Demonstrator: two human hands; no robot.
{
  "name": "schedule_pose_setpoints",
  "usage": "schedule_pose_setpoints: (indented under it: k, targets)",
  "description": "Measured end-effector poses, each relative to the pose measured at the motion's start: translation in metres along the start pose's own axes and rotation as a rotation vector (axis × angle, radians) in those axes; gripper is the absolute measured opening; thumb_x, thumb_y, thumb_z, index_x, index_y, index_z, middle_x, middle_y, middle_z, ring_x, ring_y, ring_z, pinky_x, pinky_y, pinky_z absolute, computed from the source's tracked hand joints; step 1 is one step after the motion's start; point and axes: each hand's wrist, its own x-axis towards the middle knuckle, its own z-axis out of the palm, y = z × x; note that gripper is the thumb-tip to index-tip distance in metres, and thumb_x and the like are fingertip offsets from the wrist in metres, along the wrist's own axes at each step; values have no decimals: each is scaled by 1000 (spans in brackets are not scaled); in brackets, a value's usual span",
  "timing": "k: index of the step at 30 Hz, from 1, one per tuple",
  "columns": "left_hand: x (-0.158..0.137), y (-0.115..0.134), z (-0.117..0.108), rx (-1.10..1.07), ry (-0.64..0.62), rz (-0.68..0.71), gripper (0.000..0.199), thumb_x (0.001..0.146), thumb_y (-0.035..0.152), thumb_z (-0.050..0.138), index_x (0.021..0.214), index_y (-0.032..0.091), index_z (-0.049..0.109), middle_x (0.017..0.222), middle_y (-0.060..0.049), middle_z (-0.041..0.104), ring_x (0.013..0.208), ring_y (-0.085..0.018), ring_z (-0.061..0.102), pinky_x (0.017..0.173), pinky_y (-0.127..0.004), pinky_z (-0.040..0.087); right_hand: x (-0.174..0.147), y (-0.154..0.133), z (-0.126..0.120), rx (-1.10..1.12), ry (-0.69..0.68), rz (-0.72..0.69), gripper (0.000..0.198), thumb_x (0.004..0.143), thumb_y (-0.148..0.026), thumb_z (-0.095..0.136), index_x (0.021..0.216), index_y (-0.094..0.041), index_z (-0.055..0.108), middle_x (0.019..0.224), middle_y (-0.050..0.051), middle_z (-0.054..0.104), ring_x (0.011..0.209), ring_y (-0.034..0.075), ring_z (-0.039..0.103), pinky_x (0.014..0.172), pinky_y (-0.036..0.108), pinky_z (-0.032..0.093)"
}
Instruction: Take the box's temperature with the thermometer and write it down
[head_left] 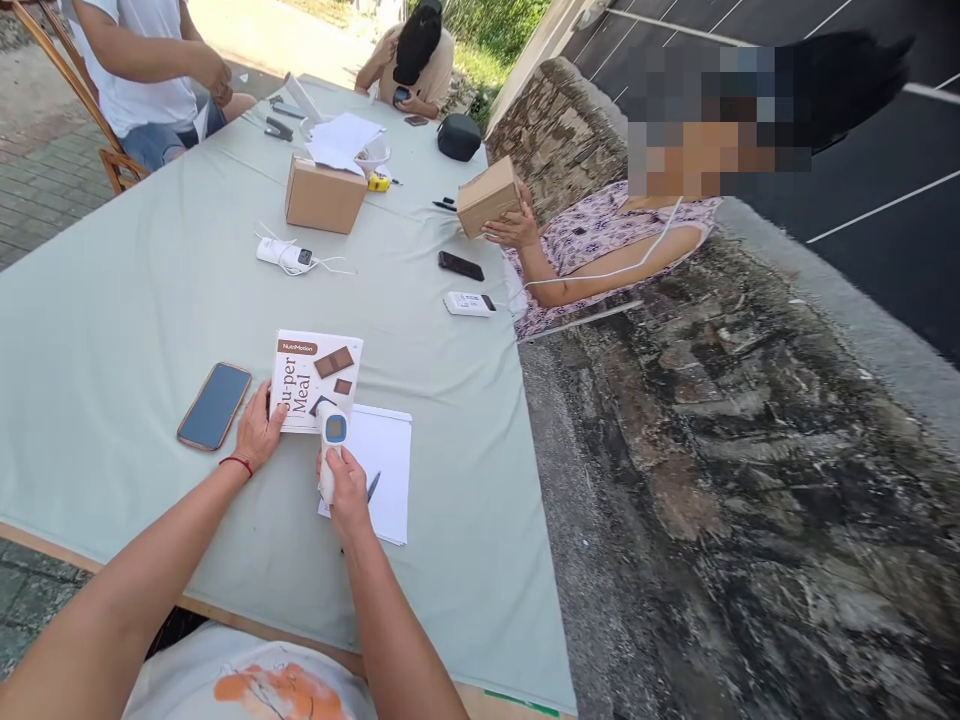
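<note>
My left hand (259,432) is closed on the lower left edge of a white box (315,355) printed with "Su-per Meal" and brown chocolate bars. In my right hand (349,490) is a white infrared thermometer (327,455) with a blue-rimmed screen facing me. Its front end overlaps the lower right part of the box; whether the two touch I cannot tell. Under my right hand lie sheets of white paper (390,460) with a dark pen (373,486) on them. A phone with an orange-brown case (214,405) rests left of my left hand.
A cardboard box (322,200), a white power bank with a cable (281,253), a black phone (460,265) and a black case (459,137) are farther up the table (112,350). On the right a person holds another cardboard box (487,197). Two more people sit at the far end.
</note>
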Motion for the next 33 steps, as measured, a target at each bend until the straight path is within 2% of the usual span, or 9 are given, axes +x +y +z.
schedule_pose_setpoints:
  k: [12, 18, 25, 33]
  targets:
    - [0, 4, -1, 7, -7, -15, 72, 94, 64, 32, 141, 10, 40, 132, -19, 56, 122, -31, 53, 105, -47, 41, -1, 5, 3, -3, 0, -7, 51, 71, -67, 65, 76, -19, 49, 67, -3, 46, 62, 12, 37, 55, 25, 30]
    - [1, 10, -6, -54, -20, -23, 72, 92, 65, 39, 141, 12, 40, 132, -17, 56, 120, -30, 54, 102, -44, 43, -11, -7, 3, 77, 41, 39, 50, 67, -63, 71, 82, -19, 54, 68, -3, 48, 61, 11, 39, 57, 25, 33]
    - [5, 11, -9, -58, -23, -35, 68, 92, 63, 41, 139, 13, 44, 130, -16, 58, 117, -30, 55, 100, -45, 43, -29, -29, -14, 175, 164, 59, 48, 64, -57, 78, 82, -17, 59, 69, -2, 50, 62, 11, 41, 56, 24, 34]
    - [12, 13, -13, -79, -9, -26, 72, 88, 67, 45, 136, 14, 47, 126, -15, 60, 114, -30, 57, 98, -47, 45, -50, -49, -34, 174, 243, -6, 48, 64, -57, 77, 84, -16, 62, 75, 1, 56, 64, 12, 47, 59, 25, 39]
